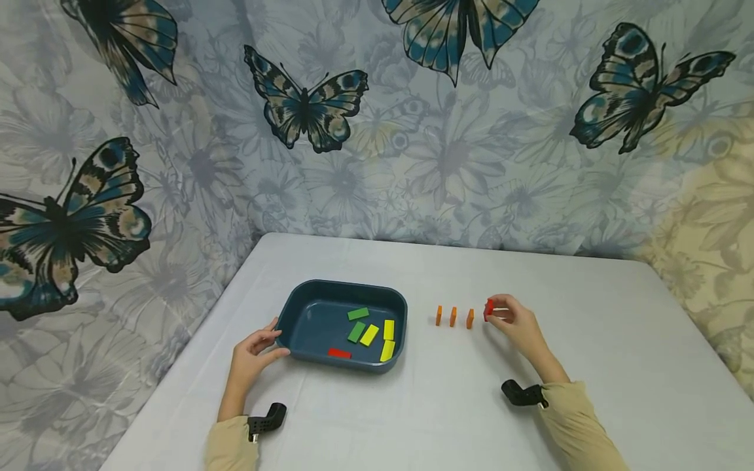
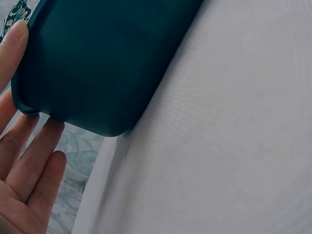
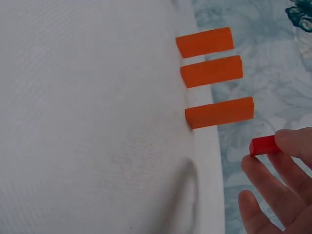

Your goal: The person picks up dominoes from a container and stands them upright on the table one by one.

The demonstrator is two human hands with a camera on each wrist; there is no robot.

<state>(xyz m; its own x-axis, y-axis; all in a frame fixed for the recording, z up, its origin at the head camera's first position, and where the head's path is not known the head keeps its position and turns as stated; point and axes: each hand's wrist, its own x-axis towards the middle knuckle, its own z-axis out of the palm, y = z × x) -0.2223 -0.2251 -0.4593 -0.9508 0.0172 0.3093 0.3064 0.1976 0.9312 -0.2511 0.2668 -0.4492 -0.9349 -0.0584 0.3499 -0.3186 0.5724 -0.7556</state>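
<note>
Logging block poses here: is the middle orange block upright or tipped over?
Upright: the middle orange block stands on end on the white table, long side vertical, between two other upright orange blocks.

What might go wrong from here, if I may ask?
The right hand holds a small red rectangular block close to three slim, upright orange rectangular blocks; a bump might topple one, perhaps its neighbours too. The left hand touches the dark teal rectangular tray, so a push could slide it towards them.
</note>
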